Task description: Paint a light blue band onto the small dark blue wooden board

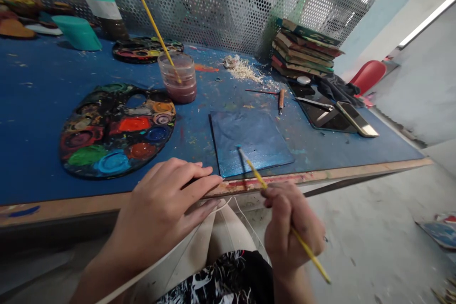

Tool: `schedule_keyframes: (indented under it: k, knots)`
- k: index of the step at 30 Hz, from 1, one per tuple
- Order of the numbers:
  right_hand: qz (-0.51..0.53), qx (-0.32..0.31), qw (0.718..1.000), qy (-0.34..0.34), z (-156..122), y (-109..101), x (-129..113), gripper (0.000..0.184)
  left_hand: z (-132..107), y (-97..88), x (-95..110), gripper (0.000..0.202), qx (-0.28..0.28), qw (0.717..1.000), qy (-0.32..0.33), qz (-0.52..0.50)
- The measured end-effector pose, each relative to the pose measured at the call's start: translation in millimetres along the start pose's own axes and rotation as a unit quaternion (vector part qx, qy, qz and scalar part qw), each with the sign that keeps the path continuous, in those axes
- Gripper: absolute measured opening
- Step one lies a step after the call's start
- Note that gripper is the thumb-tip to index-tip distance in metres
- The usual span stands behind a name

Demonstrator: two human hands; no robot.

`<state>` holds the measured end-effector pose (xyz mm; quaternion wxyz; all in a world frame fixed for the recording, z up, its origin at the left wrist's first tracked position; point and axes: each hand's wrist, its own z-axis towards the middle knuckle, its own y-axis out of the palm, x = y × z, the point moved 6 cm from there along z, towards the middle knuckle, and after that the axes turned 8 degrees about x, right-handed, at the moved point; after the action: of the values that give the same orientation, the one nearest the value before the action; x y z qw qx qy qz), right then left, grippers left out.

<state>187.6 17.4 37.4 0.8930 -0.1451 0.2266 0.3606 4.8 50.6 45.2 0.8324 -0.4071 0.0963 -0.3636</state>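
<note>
My right hand (294,223) is closed round the handle of a yellow paintbrush (257,176). Its tip, with a bit of light blue paint, meets or hovers just over a dark blue painted square panel (251,135) at the table's front edge. Flat on that edge rests my left hand (174,194), fingers stretched toward the panel's near left corner and holding nothing. A paint-covered palette (107,128) lies left of the panel, with wet-looking light blue, green, red and brown paint in its wells. Behind it, a clear cup (178,80) of murky water holds a second yellow brush (153,23).
At the back right stands a stack of worn books (302,50). A tablet (317,109) and a phone (358,118) lie at right. A wooden-handled tool (281,101) sits behind the panel. A teal cup (77,33) and another palette (137,50) stand at back left.
</note>
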Motion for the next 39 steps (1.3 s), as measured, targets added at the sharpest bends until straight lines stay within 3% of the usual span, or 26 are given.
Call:
schedule_keyframes:
  k: [2, 5, 12, 16, 19, 23, 26, 29, 39]
  knots:
    - [0.044, -0.05, 0.998, -0.018, -4, 9, -10, 0.018, 0, -0.1, 0, 0.023, -0.007, 1.0, -0.006, 0.0]
    - [0.083, -0.059, 0.995, -0.007, -1, 7, -8, 0.02, 0, -0.7, 0, 0.024, -0.008, 1.0, -0.005, 0.001]
    - [0.058, 0.029, 0.996, 0.054, 9, -12, 11, 0.024, 0, 0.0, 0, 0.025, 0.0, 1.0, 0.005, 0.002]
    - [0.03, 0.05, 0.995, 0.084, 7, -17, 16, 0.018, -1, 0.0, -1, 0.027, -0.003, 1.0, 0.004, -0.003]
    - [0.051, 0.061, 0.986, 0.147, 4, -20, 24, 0.009, -1, -1.3, 0, 0.028, 0.002, 1.0, 0.002, -0.006]
    - [0.18, 0.092, 0.934, 0.296, -2, -21, 40, 0.009, 2, -3.6, 0, 0.019, 0.016, 0.998, -0.034, -0.049]
    - [0.268, 0.098, 0.877, 0.386, -7, -16, 51, 0.013, 3, -10.4, -6, 0.008, 0.082, 0.983, -0.124, -0.111]
    - [0.31, 0.079, 0.843, 0.433, -12, -10, 55, 0.016, 2, -16.7, -11, 0.009, 0.139, 0.962, -0.186, -0.141]
    - [0.347, 0.031, 0.815, 0.463, -18, 5, 50, 0.018, -1, -16.0, -15, 0.019, 0.125, 0.953, -0.196, -0.192]
